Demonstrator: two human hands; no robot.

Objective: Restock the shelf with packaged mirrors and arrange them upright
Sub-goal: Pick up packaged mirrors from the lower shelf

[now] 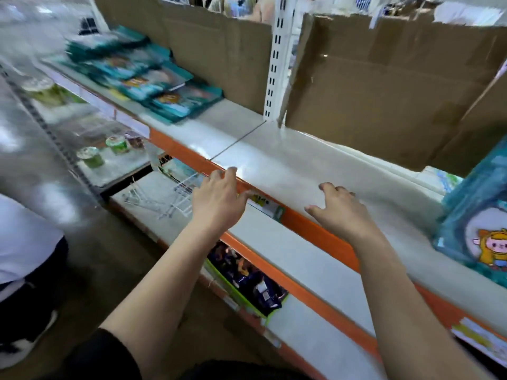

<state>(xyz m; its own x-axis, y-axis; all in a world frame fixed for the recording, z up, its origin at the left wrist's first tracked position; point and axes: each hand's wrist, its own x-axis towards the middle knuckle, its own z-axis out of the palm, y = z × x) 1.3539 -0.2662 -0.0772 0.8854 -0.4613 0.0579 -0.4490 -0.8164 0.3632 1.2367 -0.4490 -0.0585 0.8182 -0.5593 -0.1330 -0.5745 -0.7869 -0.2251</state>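
Observation:
A white shelf with an orange front edge runs diagonally across the view. Several teal packaged mirrors lie flat and overlapping on its left end. One more teal packaged mirror with a cartoon figure stands tilted at the right edge. My left hand hovers at the shelf's orange edge, fingers apart, holding nothing. My right hand is spread over the bare shelf surface, also holding nothing. The picture is motion-blurred.
Brown cardboard sheets line the back of the shelf, split by a white slotted upright. Lower shelves hold green cups, a wire rack and a green tray of dark packets. A person in white crouches at left.

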